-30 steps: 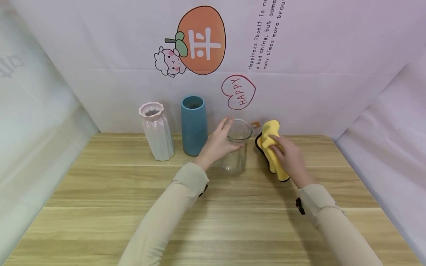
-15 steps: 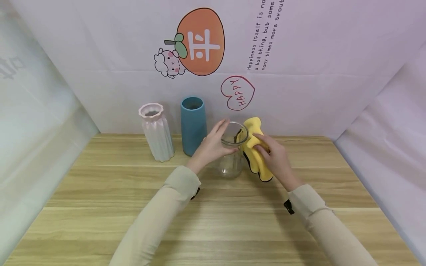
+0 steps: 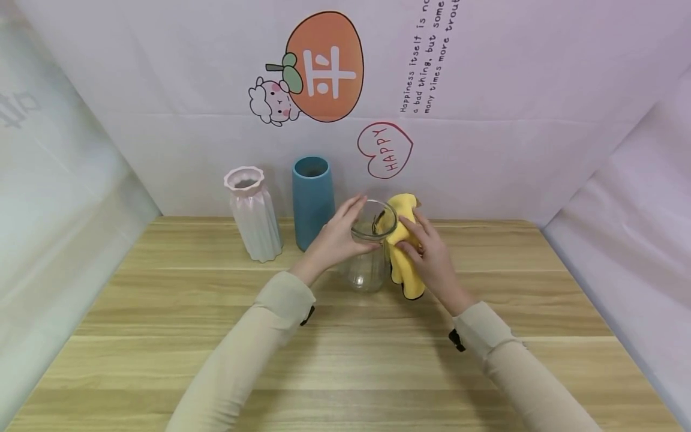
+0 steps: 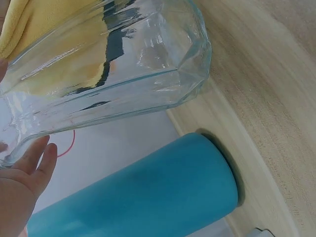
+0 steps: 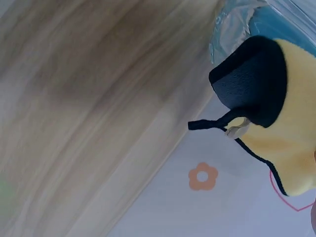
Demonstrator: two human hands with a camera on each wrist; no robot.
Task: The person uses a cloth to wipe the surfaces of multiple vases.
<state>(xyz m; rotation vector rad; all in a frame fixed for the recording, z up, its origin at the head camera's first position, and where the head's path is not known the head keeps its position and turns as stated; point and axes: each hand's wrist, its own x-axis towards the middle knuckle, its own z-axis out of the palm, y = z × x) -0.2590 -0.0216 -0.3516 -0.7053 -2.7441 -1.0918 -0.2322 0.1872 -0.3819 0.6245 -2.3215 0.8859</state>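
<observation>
My left hand (image 3: pixel 333 239) grips a clear glass vase (image 3: pixel 364 275) near its rim, thumb on the near side and fingers on the far side. Seen from the left wrist, the vase (image 4: pixel 148 74) has faceted walls, and yellow shows through them. My right hand (image 3: pixel 436 259) holds a yellow cloth (image 3: pixel 406 273) with black edging against the vase's right side, just under the rim. A dark corner and a short black loop of the cloth (image 5: pixel 298 98) hang down in the right wrist view, where that hand is almost wholly out of frame.
A blue vase (image 3: pixel 312 204) stands just left of the glass one, close behind my left hand. Farther left is a pale pink-white pleated vase (image 3: pixel 256 225). A printed white backdrop (image 3: pixel 189 138) rises behind the wooden table (image 3: pixel 345 372).
My right hand has brought the cloth leftward from beside the glass vase up against its side. The left hand and the vase have shifted slightly left and toward me.
</observation>
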